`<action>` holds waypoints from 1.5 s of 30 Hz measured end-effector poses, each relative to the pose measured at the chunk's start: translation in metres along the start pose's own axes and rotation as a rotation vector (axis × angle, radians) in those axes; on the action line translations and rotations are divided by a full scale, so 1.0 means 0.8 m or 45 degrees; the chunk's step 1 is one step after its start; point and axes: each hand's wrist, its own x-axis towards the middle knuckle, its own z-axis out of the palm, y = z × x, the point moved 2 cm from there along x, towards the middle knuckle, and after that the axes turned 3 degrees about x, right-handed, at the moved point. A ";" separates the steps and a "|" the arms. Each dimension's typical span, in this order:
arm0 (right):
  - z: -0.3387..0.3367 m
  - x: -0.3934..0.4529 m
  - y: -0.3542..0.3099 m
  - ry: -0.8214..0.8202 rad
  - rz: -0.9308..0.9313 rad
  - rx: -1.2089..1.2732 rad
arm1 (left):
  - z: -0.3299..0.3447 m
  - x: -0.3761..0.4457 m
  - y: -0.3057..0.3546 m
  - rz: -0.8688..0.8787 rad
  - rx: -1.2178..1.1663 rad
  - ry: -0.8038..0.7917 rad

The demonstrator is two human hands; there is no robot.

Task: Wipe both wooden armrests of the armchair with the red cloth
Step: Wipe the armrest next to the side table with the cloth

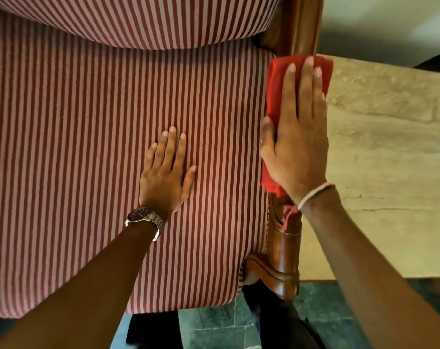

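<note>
Red cloth [277,96] pressed flat on the armchair's right wooden armrest [285,243] under the right hand [295,149].

Right-hand fingers [305,86] lie straight and spread over the cloth, palm down, not curled round it; cloth edges show beyond the fingertips and below the wrist, where a thin bracelet [314,195] sits. The left hand [164,177] rests open and flat on the striped seat cushion [88,159], holding nothing, a watch [142,217] on its wrist. Pale stone floor [390,172] lies just beside the armrest.
</note>
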 end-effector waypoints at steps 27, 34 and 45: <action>0.007 -0.033 0.002 0.012 0.083 0.084 | 0.011 0.004 -0.001 0.014 0.017 0.116; 0.001 -0.035 0.003 -0.005 0.101 0.199 | 0.012 0.002 -0.001 0.015 0.026 0.129; 0.006 0.054 0.000 0.101 0.136 0.093 | 0.014 0.003 -0.001 0.025 0.038 0.155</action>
